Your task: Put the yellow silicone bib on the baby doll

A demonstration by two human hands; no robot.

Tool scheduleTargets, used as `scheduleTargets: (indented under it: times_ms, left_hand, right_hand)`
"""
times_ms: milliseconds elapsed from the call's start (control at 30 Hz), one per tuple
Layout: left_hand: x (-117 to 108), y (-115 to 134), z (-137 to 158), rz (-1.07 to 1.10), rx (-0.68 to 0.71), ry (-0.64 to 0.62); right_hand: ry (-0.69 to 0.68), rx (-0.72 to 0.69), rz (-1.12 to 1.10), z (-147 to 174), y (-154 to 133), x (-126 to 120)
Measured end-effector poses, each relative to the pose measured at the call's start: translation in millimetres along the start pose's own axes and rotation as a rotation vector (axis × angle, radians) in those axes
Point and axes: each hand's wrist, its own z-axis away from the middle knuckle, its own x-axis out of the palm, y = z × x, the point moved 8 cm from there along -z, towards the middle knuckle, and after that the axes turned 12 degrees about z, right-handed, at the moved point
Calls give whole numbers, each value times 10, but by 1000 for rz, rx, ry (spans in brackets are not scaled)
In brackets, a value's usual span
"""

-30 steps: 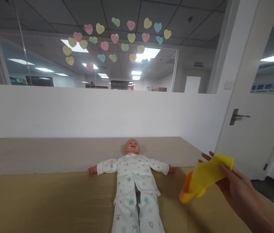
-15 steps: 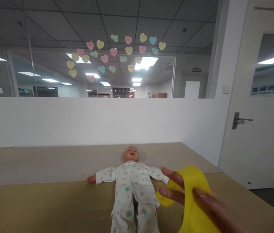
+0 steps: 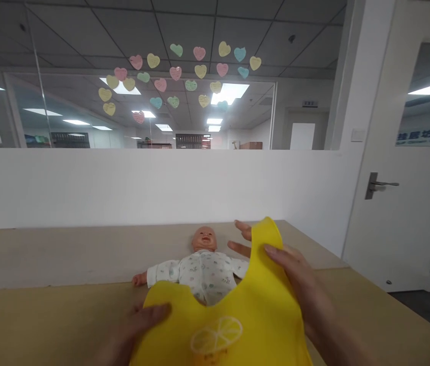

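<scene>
A yellow baby bib (image 3: 272,325) with a lemon-slice print is spread upright in front of me. My right hand (image 3: 295,269) pinches its raised neck strap, thumb on the near side and other fingers behind. At the bib's left upper corner, my left hand (image 3: 139,325) grips the edge with its thumb in front; its other fingers are hidden behind. Beyond the bib a baby doll (image 3: 205,240) lies on its back, head away from me, arms stretched sideways. It wears a white printed outfit (image 3: 207,269), and the bib hides its lower body.
The doll lies on a wood-coloured table (image 3: 66,315) that meets a low white wall (image 3: 123,188). Glass above the wall carries several heart-shaped notes (image 3: 200,71). To the right stands a white door (image 3: 405,223) with a metal handle (image 3: 380,185).
The bib has moved left and up and opened out in front of the doll, its print now showing. My left hand has come into view on its left edge.
</scene>
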Motion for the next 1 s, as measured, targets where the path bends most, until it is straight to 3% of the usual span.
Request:
scheduleTargets:
  times_ms: [133, 233, 433, 767, 1000]
  left_hand:
    - [156, 237, -219, -27, 52, 9]
    - [247, 350, -415, -70, 82, -52]
    - [266, 452, -858, -122, 138, -121]
    - [-41, 367, -1679, -239, 144, -57]
    - [-346, 89, -2227, -271, 117, 85]
  right_hand:
    - [3, -45, -19, -292, -23, 29]
    - [-9, -53, -83, -526, 2, 54]
    - [39, -46, -90, -998, 150, -30]
    - [170, 34, 38, -1806, 869, -310]
    - [205, 10, 259, -2280, 1521, -574]
